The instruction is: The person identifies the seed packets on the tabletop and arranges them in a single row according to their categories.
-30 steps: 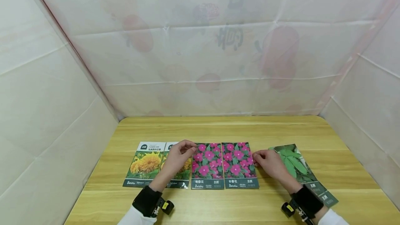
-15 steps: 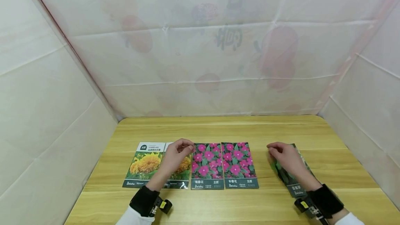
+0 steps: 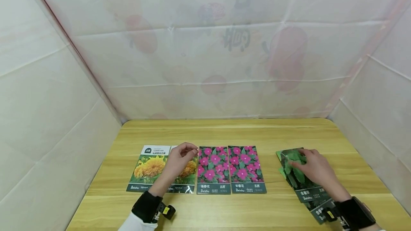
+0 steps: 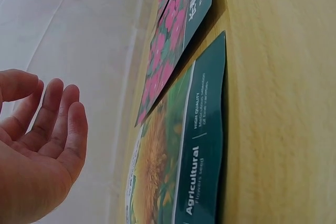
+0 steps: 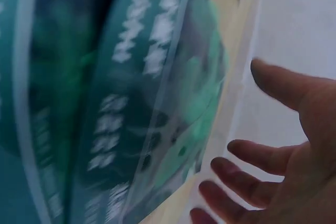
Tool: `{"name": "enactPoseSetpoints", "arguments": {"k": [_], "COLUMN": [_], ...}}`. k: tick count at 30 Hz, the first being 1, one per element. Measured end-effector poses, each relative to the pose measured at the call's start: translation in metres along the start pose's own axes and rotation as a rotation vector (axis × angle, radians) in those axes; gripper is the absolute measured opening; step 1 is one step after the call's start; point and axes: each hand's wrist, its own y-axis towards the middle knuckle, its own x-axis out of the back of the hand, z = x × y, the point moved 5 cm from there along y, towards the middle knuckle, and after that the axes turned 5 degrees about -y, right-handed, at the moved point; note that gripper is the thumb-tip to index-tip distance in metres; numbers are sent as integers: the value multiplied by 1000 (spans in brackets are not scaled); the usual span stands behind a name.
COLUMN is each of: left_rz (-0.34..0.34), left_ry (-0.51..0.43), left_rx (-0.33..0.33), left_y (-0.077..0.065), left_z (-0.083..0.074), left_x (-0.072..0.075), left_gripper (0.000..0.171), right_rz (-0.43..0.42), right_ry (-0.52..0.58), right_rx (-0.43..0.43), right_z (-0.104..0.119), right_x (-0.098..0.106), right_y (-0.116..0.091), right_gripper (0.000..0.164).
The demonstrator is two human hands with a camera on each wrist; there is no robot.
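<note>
Two pink-flowered seed packets (image 3: 245,168) lie side by side mid-table. Left of them are two yellow-flowered seed packets (image 3: 151,168), the second partly covered by my left hand (image 3: 178,161). That hand hovers with loosely bent fingers and holds nothing; in the left wrist view its fingers (image 4: 73,135) are apart from the packets. On the right, my right hand (image 3: 316,167) is over an overlapping pile of green-leaf seed packets (image 3: 297,177). The right wrist view shows its thumb and fingers (image 5: 257,161) spread, with a gap to the blurred packets.
The wooden table (image 3: 205,209) has rounded far corners. A pale cloth wall (image 3: 199,99) rises behind it, with further cloth walls at the left (image 3: 57,117) and right (image 3: 379,117).
My right hand has moved right, from the edge of the right pink-flowered packet to above the green-leaf packets, and its fingers have spread. My left hand has shifted slightly left, off the pink-flowered packet's edge.
</note>
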Motion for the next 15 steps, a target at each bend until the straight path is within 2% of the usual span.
{"name": "enactPoseSetpoints", "arguments": {"k": [3,6,10,15], "left_rz": [3,-7,-26,-40], "left_ry": [-25,-58,-76,-71], "left_rx": [39,110,147,155], "left_y": [-3,-6,-8,-9], "left_z": [-21,-36,-40,-40], "left_x": [0,0,0,2], "left_gripper": [34,30,24,22], "right_rz": [35,97,176,201], "right_ry": [-69,-70,-41,-12], "right_rx": [-16,-38,-51,-45], "right_z": [-3,-8,-11,-13], "right_x": [-1,-7,-14,-18], "right_y": [-4,-6,-9,-9], "right_gripper": [96,111,121,121]}}
